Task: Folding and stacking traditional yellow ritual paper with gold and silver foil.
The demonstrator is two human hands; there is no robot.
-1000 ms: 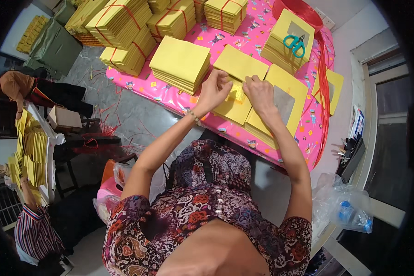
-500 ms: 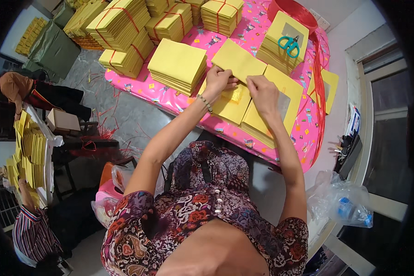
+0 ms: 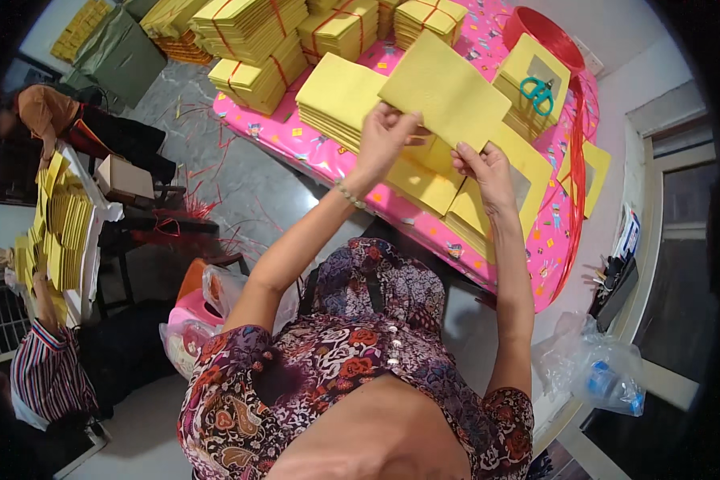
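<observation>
Here the left hand [image 3: 384, 140] and right hand [image 3: 484, 168] both have their fingers closed on a yellow sheet [image 3: 450, 90] lifted above the pink-covered bench [image 3: 296, 144]; loose yellow stacks [image 3: 340, 96] lie left; green scissors [image 3: 538, 92] rest on a far-right pile.

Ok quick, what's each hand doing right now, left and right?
Left hand: closed on the yellow paper sheet, lifted above the table.
Right hand: gripping the same sheet's lower edge.
</observation>
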